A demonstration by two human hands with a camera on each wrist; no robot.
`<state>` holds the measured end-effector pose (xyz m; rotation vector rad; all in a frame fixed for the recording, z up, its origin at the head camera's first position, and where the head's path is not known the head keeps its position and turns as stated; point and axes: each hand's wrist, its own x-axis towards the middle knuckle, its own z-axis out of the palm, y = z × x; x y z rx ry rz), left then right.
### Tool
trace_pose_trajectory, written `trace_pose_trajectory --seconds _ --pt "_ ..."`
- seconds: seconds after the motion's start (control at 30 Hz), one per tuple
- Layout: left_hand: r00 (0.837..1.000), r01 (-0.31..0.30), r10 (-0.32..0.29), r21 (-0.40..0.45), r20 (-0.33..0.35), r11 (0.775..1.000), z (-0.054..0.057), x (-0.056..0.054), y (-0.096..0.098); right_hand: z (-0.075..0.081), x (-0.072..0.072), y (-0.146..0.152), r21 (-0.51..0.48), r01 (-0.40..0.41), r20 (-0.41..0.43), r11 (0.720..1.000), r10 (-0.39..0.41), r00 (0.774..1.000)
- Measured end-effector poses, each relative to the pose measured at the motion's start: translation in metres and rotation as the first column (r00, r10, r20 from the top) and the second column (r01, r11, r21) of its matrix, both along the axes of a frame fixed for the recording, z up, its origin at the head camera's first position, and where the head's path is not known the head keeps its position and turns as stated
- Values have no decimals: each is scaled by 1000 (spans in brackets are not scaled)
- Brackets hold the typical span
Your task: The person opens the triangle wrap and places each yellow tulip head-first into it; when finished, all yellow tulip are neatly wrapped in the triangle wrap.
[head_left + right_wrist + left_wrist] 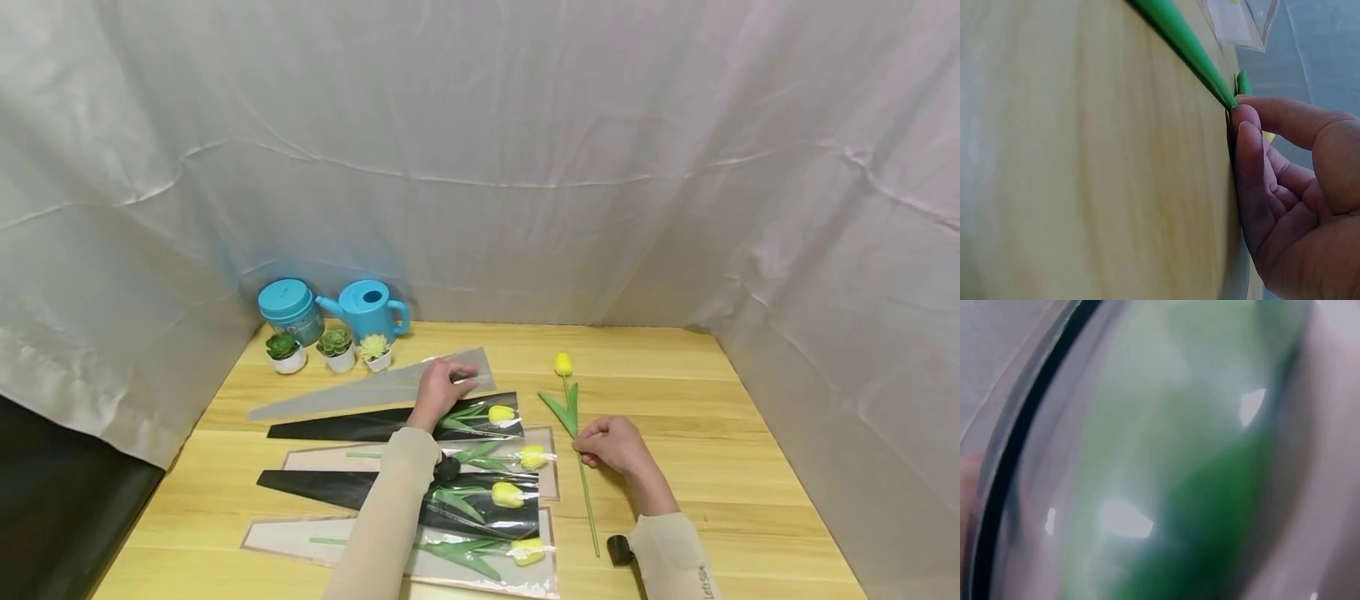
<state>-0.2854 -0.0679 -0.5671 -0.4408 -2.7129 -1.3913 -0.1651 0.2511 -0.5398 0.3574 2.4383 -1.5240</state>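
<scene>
My right hand (618,446) pinches the stem of a yellow artificial tulip (573,412) between thumb and fingertips. This tulip lies lengthwise on the table with its bloom at the far end. In the right wrist view the fingertips are on the green stem (1197,56), close to the wood. Over an unfilled grey translucent flower sleeve (367,393) my left hand (441,392) is placed, its fingers loosely bent and the thumb apart from the forefinger. A sleeved leaf (1210,512) fills the left wrist view, blurred and glossy behind clear film.
Below the grey sleeve lie black sleeves (322,427) and pale sleeves (281,533) in alternation, each with a yellow tulip inside. At the back left stand a blue watering can (367,308), a blue-lidded tub (291,310) and small potted succulents (336,350). Curtains surround the table.
</scene>
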Motion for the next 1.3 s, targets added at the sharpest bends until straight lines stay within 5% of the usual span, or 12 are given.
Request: trace_pose_trajectory --seconds 0.2,0.6,1.03,1.17,1.3 --pt "999 -37 37 8 25 999 1 0 2 3 1 1 7 -8 -4 1000 8 1000" --pt "994 -99 86 225 68 969 -6 -2 -4 1 0 0 -6 -6 0 1000 6 1000" --pt "993 -100 82 238 85 966 -5 -2 -5 2 0 -1 0 3 -4 1000 -3 1000" --pt "992 -106 86 228 96 968 -5 -2 -6 8 5 -5 97 -33 -27 995 35 999" --pt "992 -103 85 229 88 968 -5 -1 -6 14 9 -11 269 -83 -72 960 106 992"
